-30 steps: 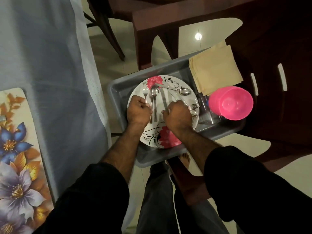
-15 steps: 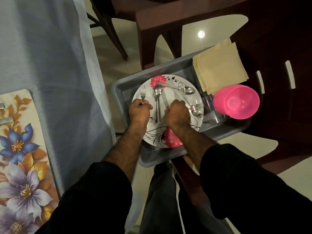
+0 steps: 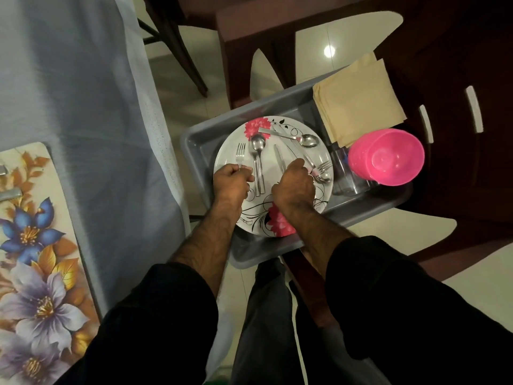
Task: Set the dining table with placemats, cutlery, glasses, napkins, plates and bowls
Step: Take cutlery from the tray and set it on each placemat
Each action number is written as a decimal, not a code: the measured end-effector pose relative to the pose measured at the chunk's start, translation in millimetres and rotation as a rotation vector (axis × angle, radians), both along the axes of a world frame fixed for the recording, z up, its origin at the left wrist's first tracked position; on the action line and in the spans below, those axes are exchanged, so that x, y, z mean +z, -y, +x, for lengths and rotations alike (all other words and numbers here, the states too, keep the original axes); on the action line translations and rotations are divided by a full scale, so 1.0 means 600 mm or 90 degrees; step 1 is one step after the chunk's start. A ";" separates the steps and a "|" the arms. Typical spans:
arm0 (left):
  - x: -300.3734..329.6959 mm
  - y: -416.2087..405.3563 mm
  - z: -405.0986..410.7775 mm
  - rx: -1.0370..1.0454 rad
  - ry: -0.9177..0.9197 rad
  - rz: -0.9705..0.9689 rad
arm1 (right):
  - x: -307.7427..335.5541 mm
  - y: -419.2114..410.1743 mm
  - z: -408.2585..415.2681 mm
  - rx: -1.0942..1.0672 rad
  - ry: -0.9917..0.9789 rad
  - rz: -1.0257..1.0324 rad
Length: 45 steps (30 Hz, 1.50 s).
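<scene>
Left hand (image 3: 231, 180) grips fork (image 3: 240, 155); right hand (image 3: 294, 184) pinches knife (image 3: 279, 161).

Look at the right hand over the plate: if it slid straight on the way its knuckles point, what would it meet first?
Probably the knife its right hand already grips, then the spoon lying across the plate's far rim; heights are uncertain.

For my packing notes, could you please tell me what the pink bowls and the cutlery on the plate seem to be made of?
Pink bowls: likely plastic, given the saturated colour and soft, slightly translucent sheen. Cutlery, such as the spoon: metal, probably stainless steel, silver with bright reflections.
</scene>
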<state>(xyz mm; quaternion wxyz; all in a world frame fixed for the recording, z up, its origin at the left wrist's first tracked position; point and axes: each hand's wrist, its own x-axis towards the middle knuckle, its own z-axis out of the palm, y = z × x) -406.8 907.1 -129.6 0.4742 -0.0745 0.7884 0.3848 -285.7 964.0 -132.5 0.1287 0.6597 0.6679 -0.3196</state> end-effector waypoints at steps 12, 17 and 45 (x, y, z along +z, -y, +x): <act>-0.037 -0.049 0.031 -0.221 -0.230 -0.119 | 0.010 -0.033 0.075 -0.268 -0.265 -0.069; -0.035 -0.049 0.036 -0.220 -0.224 -0.156 | 0.013 -0.029 0.131 -0.341 -0.302 -0.084; 0.048 0.053 0.164 -0.343 -0.164 -0.082 | 0.137 0.022 0.254 -0.176 -0.295 -0.089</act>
